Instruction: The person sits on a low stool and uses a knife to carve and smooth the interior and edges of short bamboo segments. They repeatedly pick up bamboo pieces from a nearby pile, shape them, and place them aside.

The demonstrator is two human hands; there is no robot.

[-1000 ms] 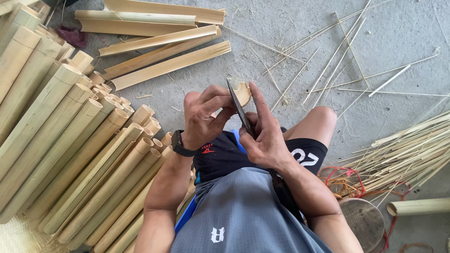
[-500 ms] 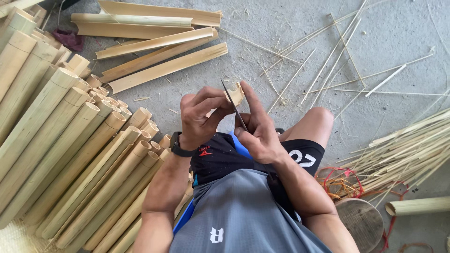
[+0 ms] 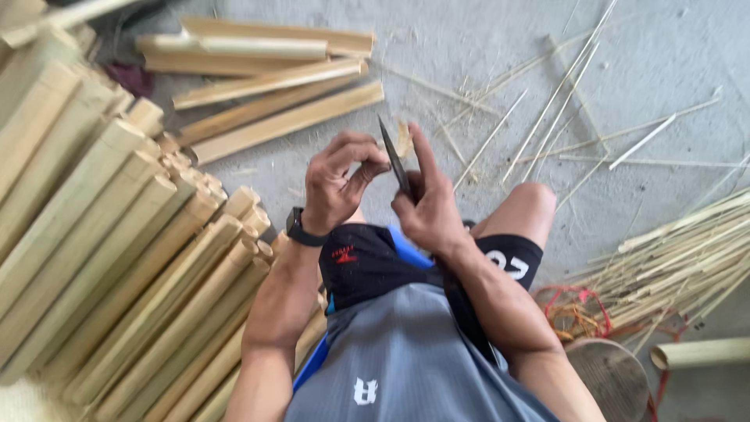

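My right hand (image 3: 426, 207) grips a dark knife blade (image 3: 393, 155) that points up and away from me, thumb stretched along its side. My left hand (image 3: 337, 181), with a black watch (image 3: 299, 227) on the wrist, pinches a small piece of bamboo (image 3: 403, 141) against the blade; most of the piece is hidden behind the blade and fingers. Both hands are held over my lap, above dark shorts (image 3: 367, 262) and my bare knee (image 3: 525, 207).
A big pile of split bamboo sections (image 3: 101, 234) lies at my left. Several flat bamboo slats (image 3: 273, 86) rest on the concrete floor ahead. Thin strips (image 3: 562, 101) are scattered at the right, with a bundle of strips (image 3: 687, 258), red cord (image 3: 574, 312) and a round stool (image 3: 609, 375).
The view has shifted slightly. My hands have stayed together over my lap; the blade now stands more upright and the bamboo piece is less visible behind it.
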